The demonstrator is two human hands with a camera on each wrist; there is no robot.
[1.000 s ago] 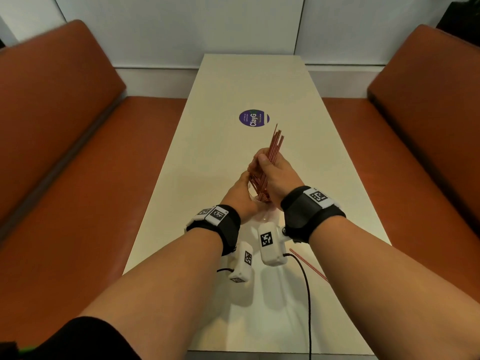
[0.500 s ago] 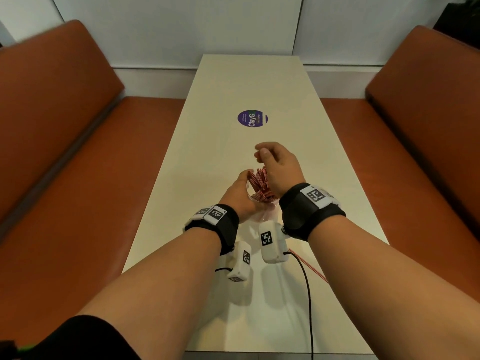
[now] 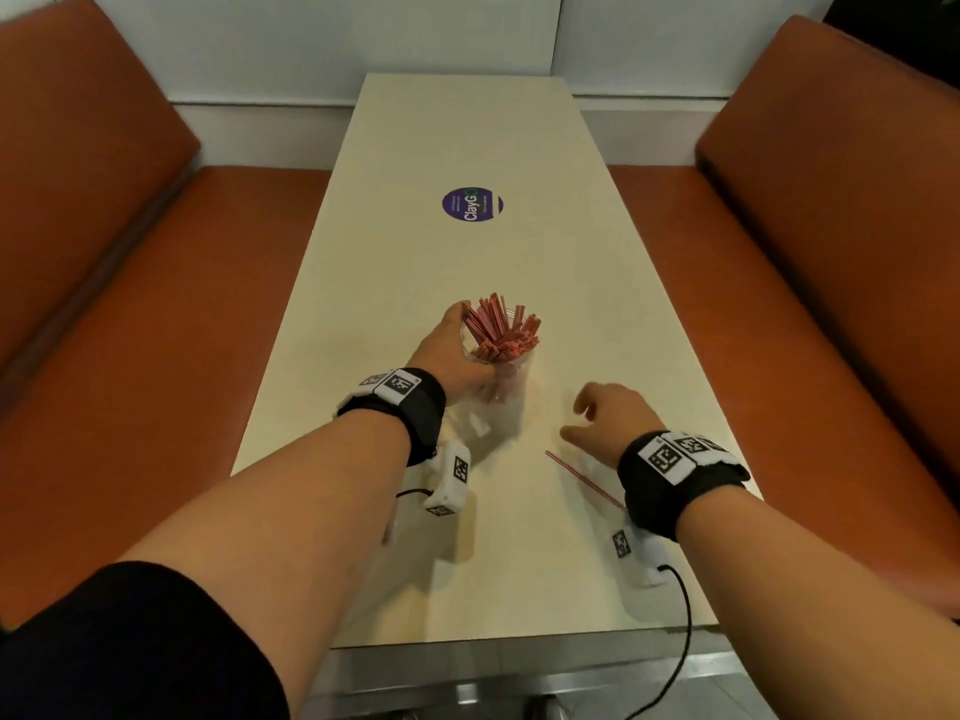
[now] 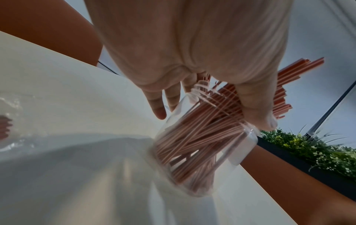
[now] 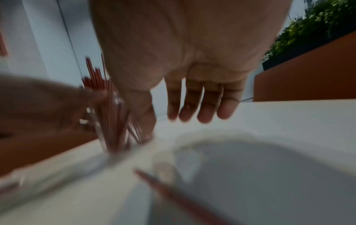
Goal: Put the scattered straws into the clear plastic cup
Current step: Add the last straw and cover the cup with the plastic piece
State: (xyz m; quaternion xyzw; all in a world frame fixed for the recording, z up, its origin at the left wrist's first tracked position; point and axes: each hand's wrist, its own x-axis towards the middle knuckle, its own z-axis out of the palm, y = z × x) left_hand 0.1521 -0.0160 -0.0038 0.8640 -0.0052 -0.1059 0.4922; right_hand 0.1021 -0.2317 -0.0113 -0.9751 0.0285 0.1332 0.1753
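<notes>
Straws (image 3: 501, 330), red, stand bunched in the clear plastic cup (image 3: 498, 387), their tops fanning above its rim. Your left hand (image 3: 449, 350) wraps the cup: in the left wrist view the thumb presses one side of the wall and the fingers (image 4: 159, 106) curl round the other. The cup sits on the table (image 3: 467, 262), tilted slightly in that view; its base contact is blurred, so you cannot tell if it rests flat.

Your right hand (image 3: 605, 420) hovers to the right of the cup, well apart from it, palm down, holding nothing. In the right wrist view its fingers (image 5: 204, 106) hang side by side, loosely bent, thumb apart from them.

One loose straw (image 3: 582, 478) lies flat on the table just below your right thumb, running diagonally under your right wrist. It appears as a blurred red line in the right wrist view.

Beyond your left hand, further up the table, a round purple sticker (image 3: 471, 206) reads "ClayG"; the smaller print around it is too small to read.

Both wrists carry black straps (image 3: 415, 407) with white square-coded marker tags. Orange benches (image 3: 156, 304) flank the table either side.
</notes>
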